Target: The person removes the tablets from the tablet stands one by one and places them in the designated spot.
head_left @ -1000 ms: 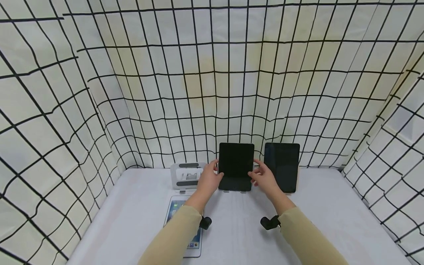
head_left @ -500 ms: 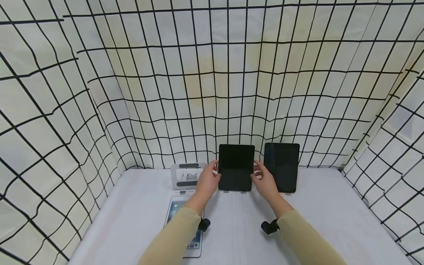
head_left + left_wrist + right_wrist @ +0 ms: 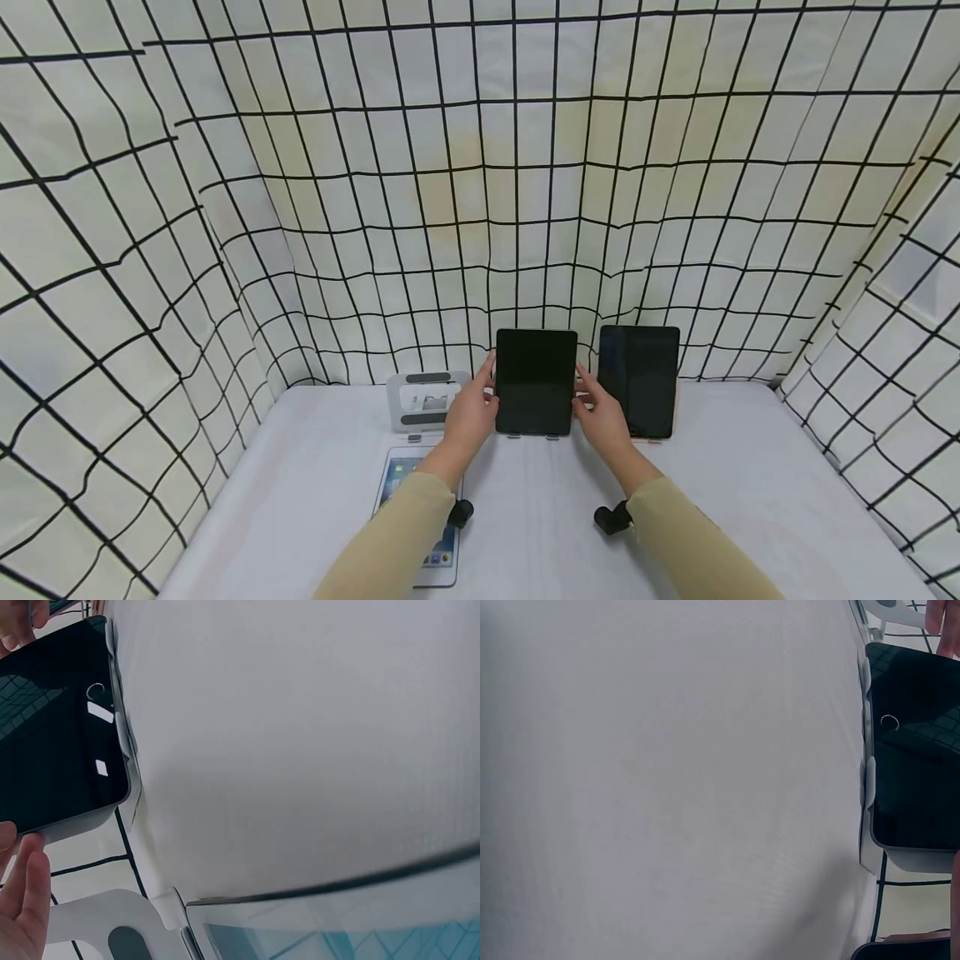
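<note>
A black-screened tablet (image 3: 536, 382) leans upright on a stand at the back middle of the table. Two small lips of the stand (image 3: 869, 784) show under its lower edge; the rest of the stand is hidden behind it. My left hand (image 3: 468, 417) is at the tablet's left side, index finger pointing up along the edge and fingertips at the rim. On the opposite side, my right hand (image 3: 603, 421) has its index finger and thumb by the right edge. In the left wrist view, fingertips (image 3: 34, 851) lie by the tablet's side, off the screen.
Right of the tablet, a second dark tablet (image 3: 639, 382) leans upright on a stand. To the left is a bare white tablet stand (image 3: 395, 404) with dark pads. In front of it a white tablet (image 3: 442, 575) with its screen lit lies flat, partly under my left forearm. Grid-patterned cloth (image 3: 540, 192) rises behind.
Both thumbs have drawn back from the front of the middle tablet to its side edges. The index fingers have straightened upward. The tablet's top has dropped slightly in view.
</note>
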A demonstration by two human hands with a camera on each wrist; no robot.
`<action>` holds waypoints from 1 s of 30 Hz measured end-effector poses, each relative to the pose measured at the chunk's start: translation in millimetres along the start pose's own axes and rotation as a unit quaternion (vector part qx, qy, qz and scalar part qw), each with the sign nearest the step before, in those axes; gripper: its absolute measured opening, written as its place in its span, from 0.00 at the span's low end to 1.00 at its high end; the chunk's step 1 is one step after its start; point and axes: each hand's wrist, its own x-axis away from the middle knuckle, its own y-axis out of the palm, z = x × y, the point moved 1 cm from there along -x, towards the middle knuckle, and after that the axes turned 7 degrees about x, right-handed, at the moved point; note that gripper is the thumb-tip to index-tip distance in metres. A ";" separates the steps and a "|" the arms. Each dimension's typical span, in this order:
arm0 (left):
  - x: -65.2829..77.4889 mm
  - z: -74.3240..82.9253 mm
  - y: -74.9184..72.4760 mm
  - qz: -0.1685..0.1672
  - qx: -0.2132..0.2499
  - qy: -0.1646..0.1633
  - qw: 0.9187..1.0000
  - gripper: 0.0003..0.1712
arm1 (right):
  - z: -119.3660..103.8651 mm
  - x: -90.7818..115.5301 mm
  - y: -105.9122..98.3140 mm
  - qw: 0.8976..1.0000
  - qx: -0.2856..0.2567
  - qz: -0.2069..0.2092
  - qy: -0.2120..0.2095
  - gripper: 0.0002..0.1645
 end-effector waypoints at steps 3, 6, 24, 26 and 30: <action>-1.0 -0.6 1.1 -0.002 -0.009 0.005 1.000 0.47 | 1.1 -0.8 0.1 1.000 -0.003 0.006 -0.008 0.41; -1.7 -2.4 2.3 0.001 -0.012 0.005 1.000 0.48 | 1.4 -1.2 0.1 1.000 0.004 0.007 -0.013 0.42; -2.9 -8.5 8.3 0.002 -0.011 0.010 1.000 0.47 | 2.2 -0.3 0.1 1.000 0.007 0.000 0.005 0.44; -2.9 -9.2 8.9 0.001 -0.010 0.009 1.000 0.48 | 2.7 0.1 0.0 1.000 0.008 0.001 0.007 0.44; -3.2 -10.6 8.5 0.005 0.001 0.003 1.000 0.48 | 2.4 -1.0 1.9 1.000 0.009 0.007 0.006 0.44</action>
